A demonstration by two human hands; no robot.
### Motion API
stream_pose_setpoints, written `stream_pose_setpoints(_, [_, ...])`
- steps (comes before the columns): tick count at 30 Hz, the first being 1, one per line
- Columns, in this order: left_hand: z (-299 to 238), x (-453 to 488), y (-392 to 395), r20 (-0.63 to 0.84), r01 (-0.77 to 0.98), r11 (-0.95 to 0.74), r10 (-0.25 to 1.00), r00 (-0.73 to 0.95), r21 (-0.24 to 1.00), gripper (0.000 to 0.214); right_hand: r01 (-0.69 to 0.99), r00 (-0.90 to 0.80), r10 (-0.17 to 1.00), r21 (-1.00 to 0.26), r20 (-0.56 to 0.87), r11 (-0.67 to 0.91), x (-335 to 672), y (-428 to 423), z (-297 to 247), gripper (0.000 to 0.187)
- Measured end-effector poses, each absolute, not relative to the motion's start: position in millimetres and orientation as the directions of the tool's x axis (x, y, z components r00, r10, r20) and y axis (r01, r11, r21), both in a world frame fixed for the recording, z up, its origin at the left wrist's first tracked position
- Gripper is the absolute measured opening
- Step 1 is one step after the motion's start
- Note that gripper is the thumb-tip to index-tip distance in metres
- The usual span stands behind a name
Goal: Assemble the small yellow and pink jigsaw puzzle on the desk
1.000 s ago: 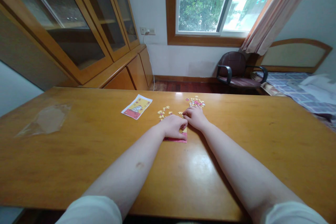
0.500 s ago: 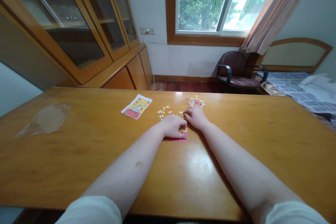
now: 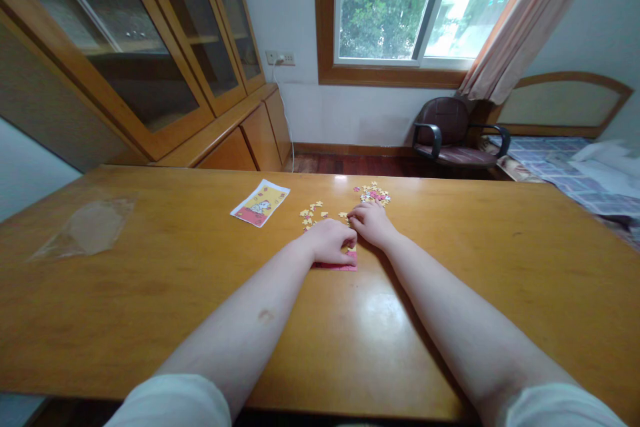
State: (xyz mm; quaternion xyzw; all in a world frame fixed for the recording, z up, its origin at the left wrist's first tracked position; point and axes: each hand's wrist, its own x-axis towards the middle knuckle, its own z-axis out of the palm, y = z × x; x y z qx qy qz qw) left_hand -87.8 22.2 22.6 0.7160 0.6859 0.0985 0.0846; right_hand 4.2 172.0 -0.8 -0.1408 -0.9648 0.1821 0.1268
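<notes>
A partly assembled jigsaw puzzle (image 3: pixel 336 267) with a pink lower edge and some yellow lies on the table, mostly covered by my left hand (image 3: pixel 330 240). That hand's fingers are bent, its thumb on the pink part near the right edge. Close on its right is my right hand (image 3: pixel 371 220), fingers curled together and fingertips hidden beside a yellow puzzle piece (image 3: pixel 343 215). Whatever these fingertips hold is too small to make out. Several loose yellow pieces (image 3: pixel 309 215) lie beyond my left hand. A mixed pile of pieces (image 3: pixel 374 195) sits just past my right hand.
A printed picture card (image 3: pixel 261 203), yellow and pink with a white animal, lies left of the pieces. Farther left is a clear plastic bag (image 3: pixel 90 227) on the wooden table (image 3: pixel 400 347). Beyond the table stand a glass-door cabinet (image 3: pixel 220 101) and an armchair (image 3: pixel 450 127).
My right hand has shifted very slightly left, and the yellow piece by its fingertips sits a touch farther left. My left hand stays nearly still on the puzzle.
</notes>
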Motion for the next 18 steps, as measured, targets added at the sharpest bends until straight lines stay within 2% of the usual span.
stream_pose_setpoints(7, [23.2, -86.2, 22.0, 0.040, 0.955, -0.046, 0.999, 0.036, 0.292, 0.028, 0.192, -0.927, 0.297, -0.393, 0.228, 0.899, 3.9, 172.2, -3.5, 0.019])
stream_pose_setpoints(11, [21.5, -88.5, 21.1, 0.118, 0.906, -0.026, 0.993, -0.027, 0.422, 0.025, 0.183, -0.925, 0.295, -0.399, 0.240, 0.899, 3.9, 172.7, -4.3, 0.018])
stream_pose_setpoints(14, [17.2, -98.2, 21.1, 0.215, 0.816, 0.131, 0.930, -0.298, 0.563, 0.022, 0.171, -0.924, 0.288, -0.402, 0.250, 0.899, 3.8, 173.4, -5.1, 0.018])
stream_pose_setpoints(16, [13.1, -109.5, 21.1, 0.269, 0.666, 0.236, 0.782, -0.562, 0.707, 0.025, 0.164, -0.921, 0.286, -0.403, 0.264, 0.900, 3.7, 174.0, -6.0, 0.018])
stream_pose_setpoints(18, [8.8, -123.5, 20.7, 0.260, 0.450, 0.223, 0.570, -0.780, 0.865, 0.026, 0.159, -0.919, 0.285, -0.403, 0.274, 0.901, 3.6, 174.7, -7.0, 0.018])
